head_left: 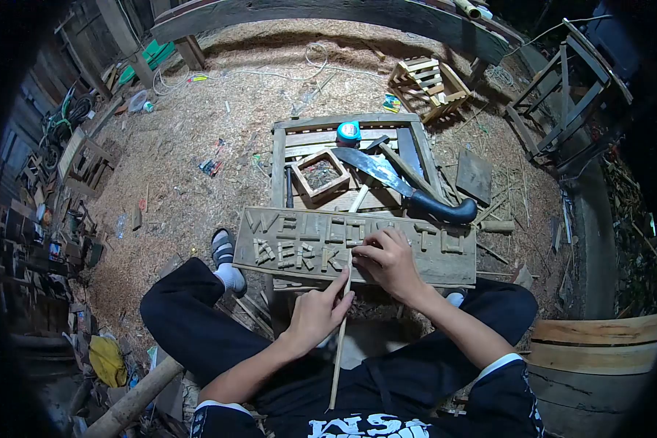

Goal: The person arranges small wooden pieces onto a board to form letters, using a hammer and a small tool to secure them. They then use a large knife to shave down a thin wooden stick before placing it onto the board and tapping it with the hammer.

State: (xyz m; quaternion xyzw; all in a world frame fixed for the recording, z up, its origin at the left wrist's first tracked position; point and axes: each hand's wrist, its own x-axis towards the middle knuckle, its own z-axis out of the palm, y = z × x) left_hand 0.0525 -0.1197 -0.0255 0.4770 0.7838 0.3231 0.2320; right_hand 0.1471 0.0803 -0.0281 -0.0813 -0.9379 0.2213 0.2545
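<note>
A wooden board (445, 269) lies across my lap, with raised letters (332, 257) made of short wooden pieces in two rows. A long thin wooden strip (338, 358) runs from the board down toward my body. My left hand (312, 317) grips this strip near the board's lower edge, with the thumb and index finger along it. Over the middle of the board, my right hand (390, 264) is closed, its fingertips pinched at the strip's upper end. Its fingers cover some of the letters, and the exact contact there is partly hidden.
Beyond the board stands a slatted wooden stand (279, 164) bearing a square wooden box of small nails (320, 175), a teal tape measure (349, 131), a large knife (378, 169) and a hammer (405, 164). A slatted crate (456, 91) sits on the shavings-covered floor.
</note>
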